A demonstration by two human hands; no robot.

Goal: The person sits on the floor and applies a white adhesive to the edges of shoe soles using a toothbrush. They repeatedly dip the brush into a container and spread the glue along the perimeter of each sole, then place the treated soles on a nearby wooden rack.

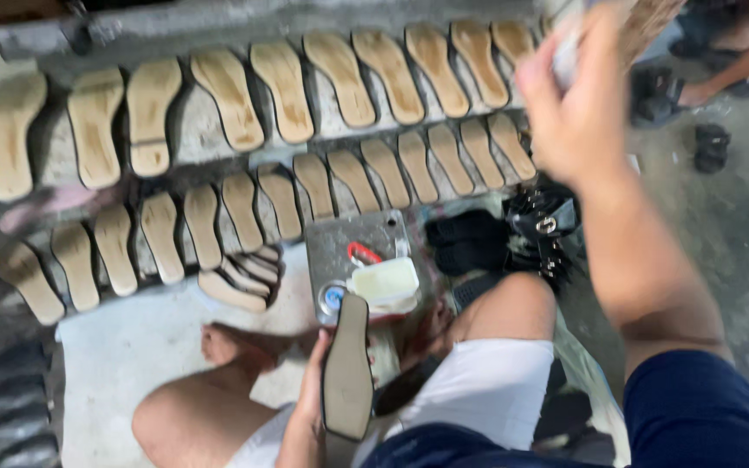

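A seated worker's left hand (312, 394) grips a dark shoe sole (347, 368) low in the head view, fingers wrapped along its left edge. The sole stands on its long axis, pointing up and away from the body, between the bare knees. The right hand (576, 104) is raised high on the right, blurred, its fingers closed about something pale whose kind cannot be made out. That hand is well apart from the sole, which lies down and to the left of it; the left hand is by far the nearer.

Just beyond the sole's far tip sits a pale tub of cream-coloured paste (385, 283) on a small grey board (344, 232), with a red-handled tool (363, 254) and a round tin lid (333, 296) beside it. To the right lies a heap of black straps (513, 234). Farther out, tan insoles (283, 87) are laid in rows across concrete steps (192, 139), side by side with their long axes running away from the worker, and a small stack of them (240, 277) rests near the board. At far right, another person's foot (704, 87) rests among dark sandals (711, 146) on the floor.
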